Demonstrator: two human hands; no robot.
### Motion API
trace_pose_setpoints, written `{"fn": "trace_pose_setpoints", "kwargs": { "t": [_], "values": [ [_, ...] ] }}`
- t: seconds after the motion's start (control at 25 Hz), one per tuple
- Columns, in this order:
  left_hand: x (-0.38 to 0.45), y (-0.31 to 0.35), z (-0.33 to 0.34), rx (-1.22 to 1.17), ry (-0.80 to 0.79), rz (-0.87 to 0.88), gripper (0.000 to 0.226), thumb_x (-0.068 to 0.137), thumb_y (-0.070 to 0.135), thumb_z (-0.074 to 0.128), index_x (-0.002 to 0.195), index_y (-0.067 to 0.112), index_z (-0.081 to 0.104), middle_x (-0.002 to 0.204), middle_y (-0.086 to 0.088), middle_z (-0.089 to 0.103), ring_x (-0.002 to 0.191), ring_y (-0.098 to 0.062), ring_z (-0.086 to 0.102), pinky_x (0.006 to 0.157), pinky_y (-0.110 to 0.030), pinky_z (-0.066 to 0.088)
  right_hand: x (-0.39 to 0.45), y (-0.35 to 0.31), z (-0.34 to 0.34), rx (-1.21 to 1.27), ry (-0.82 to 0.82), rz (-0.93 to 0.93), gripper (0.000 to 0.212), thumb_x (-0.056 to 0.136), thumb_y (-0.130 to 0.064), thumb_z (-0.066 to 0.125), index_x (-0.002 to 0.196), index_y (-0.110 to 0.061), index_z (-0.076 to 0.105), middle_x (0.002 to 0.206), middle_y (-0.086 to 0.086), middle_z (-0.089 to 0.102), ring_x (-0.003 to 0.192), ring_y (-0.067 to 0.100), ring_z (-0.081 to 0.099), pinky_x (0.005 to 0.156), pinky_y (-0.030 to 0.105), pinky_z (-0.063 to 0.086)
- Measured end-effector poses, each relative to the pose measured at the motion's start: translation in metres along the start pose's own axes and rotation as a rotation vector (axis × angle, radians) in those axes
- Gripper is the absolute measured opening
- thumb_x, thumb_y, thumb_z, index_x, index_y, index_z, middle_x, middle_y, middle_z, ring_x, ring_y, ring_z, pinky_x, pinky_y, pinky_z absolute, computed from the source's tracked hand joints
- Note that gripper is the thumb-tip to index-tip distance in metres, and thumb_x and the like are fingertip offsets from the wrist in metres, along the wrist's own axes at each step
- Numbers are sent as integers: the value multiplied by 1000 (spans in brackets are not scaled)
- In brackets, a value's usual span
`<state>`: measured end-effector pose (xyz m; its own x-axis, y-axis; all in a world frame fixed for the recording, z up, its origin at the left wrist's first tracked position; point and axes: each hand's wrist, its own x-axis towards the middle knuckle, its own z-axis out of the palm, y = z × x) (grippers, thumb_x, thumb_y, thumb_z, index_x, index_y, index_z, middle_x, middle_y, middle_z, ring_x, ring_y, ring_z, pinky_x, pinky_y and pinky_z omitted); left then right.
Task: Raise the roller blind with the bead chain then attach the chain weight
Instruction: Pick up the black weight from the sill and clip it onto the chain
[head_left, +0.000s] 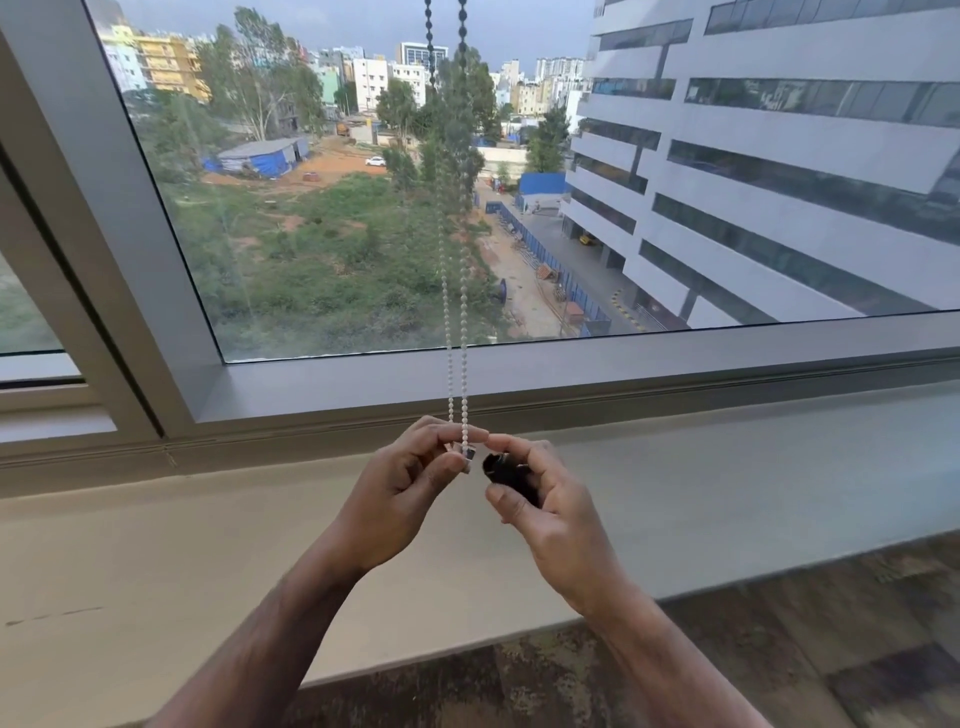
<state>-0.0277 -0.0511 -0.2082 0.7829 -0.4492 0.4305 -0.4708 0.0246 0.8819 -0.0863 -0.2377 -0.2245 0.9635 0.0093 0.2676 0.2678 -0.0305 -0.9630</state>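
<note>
A white bead chain (456, 322) hangs as two strands from above the frame, down in front of the window glass. My left hand (410, 483) pinches the bottom loop of the chain, where a small clear connector shows between my fingertips. My right hand (540, 499) holds a small black chain weight (506, 474) just right of the loop's end, its open end turned toward the chain. The weight and the chain are a finger's width apart. The roller blind itself is out of view above.
A wide pale window sill (208, 545) runs below the grey window frame (571, 374). Mottled dark carpet (779, 649) lies below the sill's edge. Outside the glass are a white office building, trees and open ground.
</note>
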Motion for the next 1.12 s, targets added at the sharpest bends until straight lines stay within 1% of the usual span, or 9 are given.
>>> {"fn": "trace_pose_setpoints", "kwargs": {
  "t": [0.08,0.16,0.24,0.36,0.52,0.76,0.88,1.04,1.12],
  "values": [
    [0,0,3,-143,34,-34,18,99,11,63,116,14,68,97,-10,66,80,-9,57,73,-18,47,-2,-6,-2,26,26,-16,35,92,-3,72,124,-17,64,112,6,73,108,20,71,96,34,58],
    [0,-2,4,-227,75,-58,14,93,20,70,107,23,70,93,-12,65,80,-17,55,72,-21,48,-2,-9,-2,18,65,-46,29,91,-3,73,118,-12,67,110,8,75,106,23,72,97,36,58],
    [0,-2,3,-248,89,-61,18,87,28,71,104,28,72,91,-15,64,80,-23,53,72,-23,48,-1,-10,-1,-18,83,-78,25,92,-7,73,116,-12,70,108,7,76,101,21,72,94,38,58],
    [0,-4,1,-280,87,-52,19,86,28,71,105,28,74,93,-16,65,83,-26,54,75,-23,49,1,-9,0,-57,96,-96,23,93,-12,71,116,-13,72,106,3,76,92,16,70,87,33,58],
    [0,-6,-4,-251,80,-39,19,88,28,70,107,28,73,95,-32,61,84,-28,54,75,-25,50,3,-10,4,-120,100,-130,24,94,-17,70,118,-14,73,106,0,76,93,16,70,84,29,57],
    [2,-6,-6,-225,85,-34,16,86,30,71,101,31,75,83,-17,64,75,-24,53,69,-23,49,6,-8,4,-267,126,-235,24,95,-22,70,119,-16,73,109,-4,75,103,22,71,88,38,60],
    [1,-5,-4,-244,139,-46,16,83,31,74,98,32,76,81,-9,67,74,-18,57,70,-22,52,8,-9,4,-301,131,-269,26,94,-21,71,119,-13,73,109,-2,75,104,20,71,88,35,60],
    [0,-7,2,-256,183,-54,13,86,19,74,95,29,77,79,-2,72,71,-7,61,67,-16,50,6,-8,5,-304,125,-299,24,93,-15,72,117,-14,73,109,-4,74,103,18,71,86,25,57],
    [0,-7,2,-250,176,-54,12,85,24,76,96,29,77,80,-2,72,71,-6,61,67,-16,50,5,-7,6,-289,127,-297,24,94,-15,71,118,-14,73,108,-4,75,101,18,71,84,23,56]
  ]
}}
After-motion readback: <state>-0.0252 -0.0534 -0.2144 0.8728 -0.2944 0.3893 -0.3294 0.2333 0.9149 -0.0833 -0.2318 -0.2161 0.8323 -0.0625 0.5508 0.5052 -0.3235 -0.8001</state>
